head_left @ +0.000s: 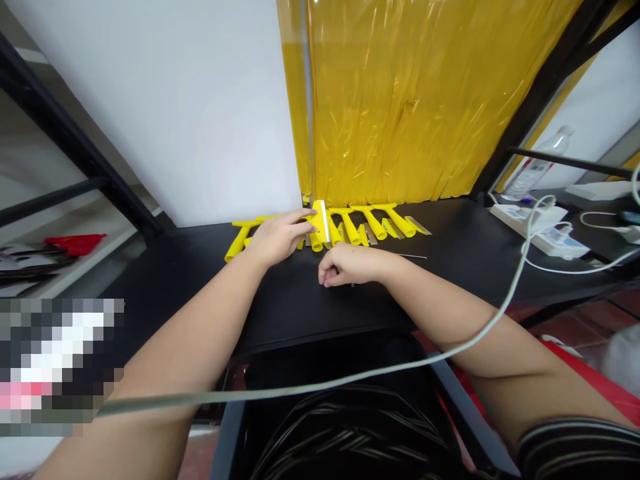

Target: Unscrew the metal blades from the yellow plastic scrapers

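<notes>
Two hands on black table (450,260): left hand (277,237) grips yellow scraper (320,223); right hand (350,265) curled shut just before it. No legible writing.

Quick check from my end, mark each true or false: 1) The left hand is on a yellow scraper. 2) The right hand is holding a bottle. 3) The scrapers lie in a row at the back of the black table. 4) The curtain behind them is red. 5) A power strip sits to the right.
1) True: the left hand grips a yellow scraper.
2) False: the right hand rests curled on the black table; the bottle stands far right, untouched.
3) True: the row of scrapers lies along the table's back edge.
4) False: the curtain is yellow.
5) True: a white power strip lies to the right.
</notes>
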Demonstrator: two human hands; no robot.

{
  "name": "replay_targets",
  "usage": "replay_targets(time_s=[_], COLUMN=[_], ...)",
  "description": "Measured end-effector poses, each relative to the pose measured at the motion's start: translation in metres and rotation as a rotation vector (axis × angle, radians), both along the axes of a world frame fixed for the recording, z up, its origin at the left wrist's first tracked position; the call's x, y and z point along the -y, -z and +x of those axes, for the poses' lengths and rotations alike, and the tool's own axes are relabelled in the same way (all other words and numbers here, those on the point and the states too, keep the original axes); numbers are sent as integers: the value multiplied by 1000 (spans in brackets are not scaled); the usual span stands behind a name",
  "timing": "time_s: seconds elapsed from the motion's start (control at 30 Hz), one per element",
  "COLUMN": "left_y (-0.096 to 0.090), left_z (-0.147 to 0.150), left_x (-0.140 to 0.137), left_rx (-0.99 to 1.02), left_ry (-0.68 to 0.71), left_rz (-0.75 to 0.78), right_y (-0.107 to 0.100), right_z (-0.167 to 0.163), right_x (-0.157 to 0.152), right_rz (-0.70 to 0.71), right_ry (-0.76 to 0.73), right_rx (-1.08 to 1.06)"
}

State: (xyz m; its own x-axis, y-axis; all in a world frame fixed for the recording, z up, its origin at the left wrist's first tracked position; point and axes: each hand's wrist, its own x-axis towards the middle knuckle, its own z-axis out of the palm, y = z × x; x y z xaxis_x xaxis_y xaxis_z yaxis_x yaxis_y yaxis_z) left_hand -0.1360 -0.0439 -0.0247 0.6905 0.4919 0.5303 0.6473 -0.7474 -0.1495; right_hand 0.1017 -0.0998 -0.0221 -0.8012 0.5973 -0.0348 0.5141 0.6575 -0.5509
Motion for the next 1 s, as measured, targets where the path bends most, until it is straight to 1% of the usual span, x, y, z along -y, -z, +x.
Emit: replay_targets(time_s=[0.1, 0.17, 0.23, 0.3, 0.43, 0.5, 0.57, 0.7, 0.8, 0.87, 1.0], left_y=[1, 1, 1, 1, 1, 1, 1, 0, 0, 0, 1], left_z=[0, 1, 2, 4, 11, 15, 18, 21, 22, 23, 26], left_x=[-1, 0, 1, 3, 9, 11, 13, 16, 18, 19, 20], left_rx=[-5, -9, -11, -18, -38, -40, -40, -59, -95, -115, -142], left_ry=[8, 14, 27, 39, 50, 66, 86, 110, 106, 107, 109], left_rz=[-4, -6, -10, -13, 1, 2, -9, -22, -1, 21, 69], right_y=[-3, -6, -8, -7, 2, 7, 11, 17, 20, 22, 23], right_z=[-1, 4, 10, 18, 31, 35, 36, 35, 33, 32, 31], right_x=[3, 2, -3, -12, -36, -46, -53, -59, -60, -60, -59], right_rz=[41, 40, 40, 95, 340, 374, 301, 58, -98, -179, -285], right_ry=[-26, -36, -7, 95, 398, 481, 492, 433, 421, 426, 487], right_rx=[20, 26, -40, -189, -493, -581, -640, -769, -865, -901, -984])
